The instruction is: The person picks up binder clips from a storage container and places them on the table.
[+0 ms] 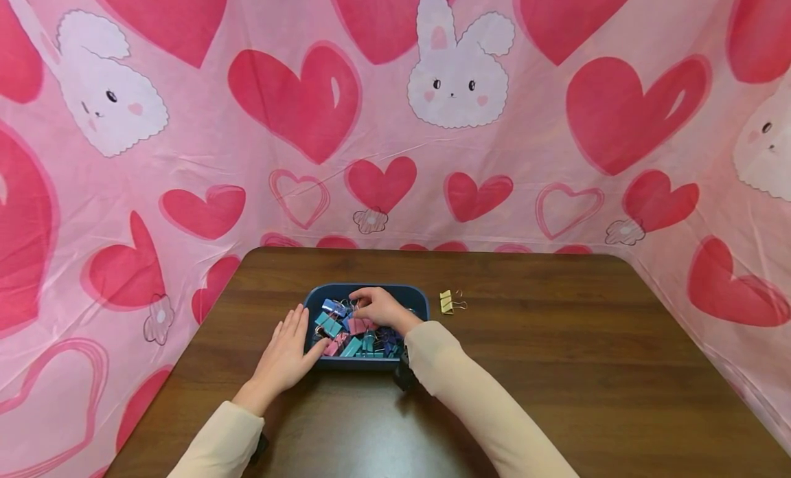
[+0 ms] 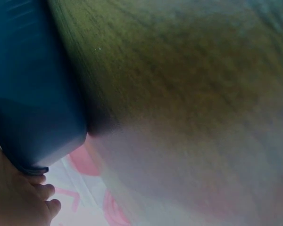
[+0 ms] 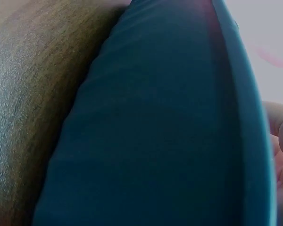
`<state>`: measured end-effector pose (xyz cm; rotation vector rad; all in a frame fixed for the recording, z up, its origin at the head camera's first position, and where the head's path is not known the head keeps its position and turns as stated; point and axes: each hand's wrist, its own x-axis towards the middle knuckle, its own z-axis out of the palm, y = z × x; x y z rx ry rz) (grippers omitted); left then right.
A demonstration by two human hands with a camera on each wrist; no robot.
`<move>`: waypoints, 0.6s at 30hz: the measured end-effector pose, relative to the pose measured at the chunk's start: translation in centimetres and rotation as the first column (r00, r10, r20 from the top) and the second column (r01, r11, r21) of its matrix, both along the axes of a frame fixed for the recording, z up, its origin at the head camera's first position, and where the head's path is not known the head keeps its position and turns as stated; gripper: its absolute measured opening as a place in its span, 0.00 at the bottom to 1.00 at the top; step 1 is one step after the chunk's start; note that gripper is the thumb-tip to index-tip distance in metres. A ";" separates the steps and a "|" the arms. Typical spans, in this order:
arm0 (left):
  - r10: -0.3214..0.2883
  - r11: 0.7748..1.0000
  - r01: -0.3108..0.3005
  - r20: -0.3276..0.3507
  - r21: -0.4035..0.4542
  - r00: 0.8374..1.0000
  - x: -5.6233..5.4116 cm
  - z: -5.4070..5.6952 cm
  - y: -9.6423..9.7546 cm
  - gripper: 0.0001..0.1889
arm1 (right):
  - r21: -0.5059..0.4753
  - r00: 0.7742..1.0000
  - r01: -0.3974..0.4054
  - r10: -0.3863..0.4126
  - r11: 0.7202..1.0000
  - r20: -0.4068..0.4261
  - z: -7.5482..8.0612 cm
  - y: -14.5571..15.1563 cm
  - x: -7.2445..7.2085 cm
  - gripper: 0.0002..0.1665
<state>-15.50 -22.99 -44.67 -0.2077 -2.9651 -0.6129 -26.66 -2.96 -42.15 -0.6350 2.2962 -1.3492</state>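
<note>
A dark blue bin [image 1: 364, 364] stands on the table and holds a heap of binder clips in blue, teal, pink and purple. My left hand [image 1: 281, 358] rests along the bin's left side, fingers straight, with the thumb over the front left corner. Inside the bin, my right hand [image 1: 380, 308] reaches down among the clips, fingers bent. Its fingertips are close to the wire handles of clips near a pink binder clip [image 1: 360, 325]; whether they pinch one is too small to tell. A yellow binder clip [image 1: 447, 303] lies on the table right of the bin.
The brown wooden table [image 1: 556, 368] extends on both sides of the bin. Behind and beside it hangs a pink cloth [image 1: 395, 141] printed with hearts and rabbits. In the right wrist view, the bin's wall [image 3: 146, 117] hides most of the right hand.
</note>
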 end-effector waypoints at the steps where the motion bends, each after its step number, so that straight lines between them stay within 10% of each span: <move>1: 0.000 1.000 0.000 0.001 -0.001 1.000 0.0 0.0 0.0 0.45 | -0.005 1.000 0.004 -0.004 1.000 -0.004 0.0 0.0 0.0 0.22; 18: 0.011 1.000 -0.010 0.005 -0.015 1.000 -0.2 -0.2 0.0 0.45 | -0.034 0.995 0.100 -0.099 0.994 0.023 1.3 2.0 -0.1 0.11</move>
